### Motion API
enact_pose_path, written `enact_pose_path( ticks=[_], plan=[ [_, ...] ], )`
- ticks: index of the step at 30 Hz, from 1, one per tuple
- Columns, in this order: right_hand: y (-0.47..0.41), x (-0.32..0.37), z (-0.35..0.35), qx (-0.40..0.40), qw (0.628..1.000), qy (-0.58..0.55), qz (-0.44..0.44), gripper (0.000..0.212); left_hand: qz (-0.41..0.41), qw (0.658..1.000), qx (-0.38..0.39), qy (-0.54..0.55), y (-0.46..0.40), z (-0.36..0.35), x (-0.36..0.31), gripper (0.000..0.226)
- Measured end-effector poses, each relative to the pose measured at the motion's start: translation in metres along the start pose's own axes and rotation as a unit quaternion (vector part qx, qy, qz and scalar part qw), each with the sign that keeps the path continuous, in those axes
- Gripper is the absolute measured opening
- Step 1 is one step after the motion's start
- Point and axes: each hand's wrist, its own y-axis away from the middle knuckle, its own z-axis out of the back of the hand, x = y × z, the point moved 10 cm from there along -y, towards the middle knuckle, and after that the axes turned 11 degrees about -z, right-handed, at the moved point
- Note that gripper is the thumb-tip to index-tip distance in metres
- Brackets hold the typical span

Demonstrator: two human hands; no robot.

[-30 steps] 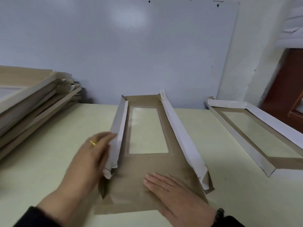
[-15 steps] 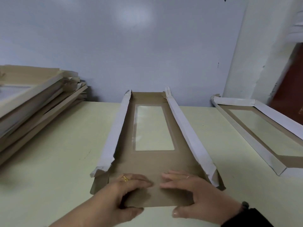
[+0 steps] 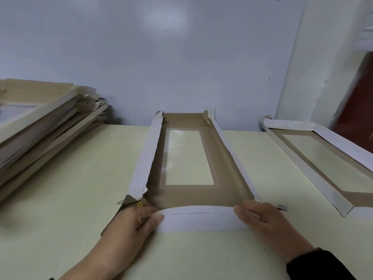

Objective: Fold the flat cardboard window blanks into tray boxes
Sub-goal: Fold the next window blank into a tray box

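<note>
Blank [image 3: 189,158] flap between gripping hands [image 3: 198,217]

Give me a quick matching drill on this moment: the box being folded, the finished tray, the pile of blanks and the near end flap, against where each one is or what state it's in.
Things:
1. box being folded
2. finished tray
3. pile of blanks
4. near end flap

Places or states:
A. stacked at the table's left edge
B. held at both ends, by the left hand and the right hand
C. set aside at the right of the table
D. middle of the table, both long walls raised

Pairs: 1-D, 2-C, 3-A, 4-B
</note>
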Motion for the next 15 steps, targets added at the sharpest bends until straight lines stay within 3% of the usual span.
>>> enact_pose_path(
  ticks=[1, 5, 10, 13, 15],
  plan=[
    [-0.001, -0.003, 0.001, -0.022, 1.0, 0.013, 0.0, 0.049, -0.005, 1.0, -0.015, -0.018, -0.001, 0.002, -0.002, 0.018],
    [-0.001, 0.004, -0.002, -0.05, 0.997, 0.055, 0.008, 0.026, -0.004, 0.993, -0.026, -0.116, -0.005, 0.005, -0.013, 0.043],
    [-0.005, 0.001, -0.007, -0.063, 0.982, 0.176, -0.001, 0.028, -0.039, 0.975, 0.013, -0.22, -0.008, -0.003, -0.022, 0.044],
    [0.0, 0.023, -0.019, -0.075, 0.959, 0.263, 0.075, 0.031, -0.101, 0.963, 0.027, -0.249, -0.01, -0.012, -0.032, 0.045],
    [0.007, 0.045, -0.037, -0.057, 0.943, 0.297, 0.141, 0.035, -0.151, 0.965, 0.053, -0.209, -0.012, -0.025, -0.044, 0.041]
  ],
)
